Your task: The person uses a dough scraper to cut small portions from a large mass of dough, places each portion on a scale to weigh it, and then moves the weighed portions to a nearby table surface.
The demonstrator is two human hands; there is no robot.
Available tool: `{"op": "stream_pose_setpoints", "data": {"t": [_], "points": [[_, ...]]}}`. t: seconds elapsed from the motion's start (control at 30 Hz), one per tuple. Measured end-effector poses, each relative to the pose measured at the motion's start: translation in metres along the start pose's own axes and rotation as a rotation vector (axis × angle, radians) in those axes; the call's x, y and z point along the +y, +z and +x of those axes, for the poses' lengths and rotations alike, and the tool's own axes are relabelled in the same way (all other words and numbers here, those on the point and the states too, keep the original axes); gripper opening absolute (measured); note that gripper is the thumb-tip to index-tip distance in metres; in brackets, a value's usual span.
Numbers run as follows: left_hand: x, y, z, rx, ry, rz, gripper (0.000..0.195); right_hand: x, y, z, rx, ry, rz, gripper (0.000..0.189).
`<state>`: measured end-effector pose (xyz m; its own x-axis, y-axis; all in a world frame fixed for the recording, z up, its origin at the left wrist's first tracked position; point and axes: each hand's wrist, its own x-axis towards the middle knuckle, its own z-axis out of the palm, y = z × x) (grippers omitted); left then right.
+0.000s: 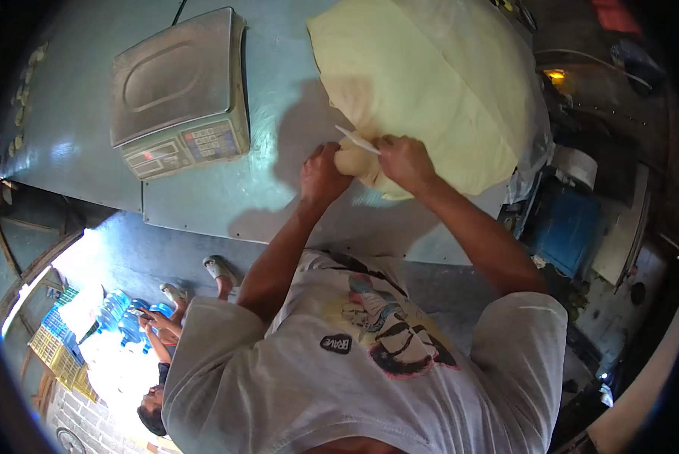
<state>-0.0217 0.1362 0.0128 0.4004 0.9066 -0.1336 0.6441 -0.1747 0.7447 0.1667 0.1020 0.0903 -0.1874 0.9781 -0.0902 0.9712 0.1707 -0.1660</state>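
A broad sheet of pale yellow dough [430, 108] spreads over the metal-topped table [271, 204] in front of me. At its near edge, a rounded lump of dough [352, 163] bulges up between my hands. My left hand [323, 177] grips the left side of this lump. In my right hand [406, 163] is a thin white blade, likely a plastic dough scraper [357, 139], slanting up to the left over the lump. Whether the lump is still joined to the sheet is partly hidden by my right hand.
A digital scale [175, 85] with a steel pan stands left of the dough. Small dough pieces [20, 108] line the far left. Clear plastic film [529, 164] hangs at the sheet's right edge. Behind me on the left sits another person [161, 329] near blue water bottles [129, 323] and crates [61, 352].
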Motion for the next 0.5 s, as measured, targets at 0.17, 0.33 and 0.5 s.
{"op": "stream_pose_setpoints", "data": {"t": [0.17,0.33,0.5], "points": [[0.0,-0.014,0.004,-0.143,-0.284,-0.201,0.046,0.0,0.032,0.021,0.111,-0.069,0.071,0.007],[0.008,-0.055,-0.026,-0.411,-0.386,-0.538,0.038,-0.003,0.047,0.055,0.01,0.02,0.124,0.012],[-0.019,-0.056,-0.078,-0.492,-0.268,-0.127,0.066,-0.005,0.03,0.04,0.163,0.1,0.314,0.012]]}}
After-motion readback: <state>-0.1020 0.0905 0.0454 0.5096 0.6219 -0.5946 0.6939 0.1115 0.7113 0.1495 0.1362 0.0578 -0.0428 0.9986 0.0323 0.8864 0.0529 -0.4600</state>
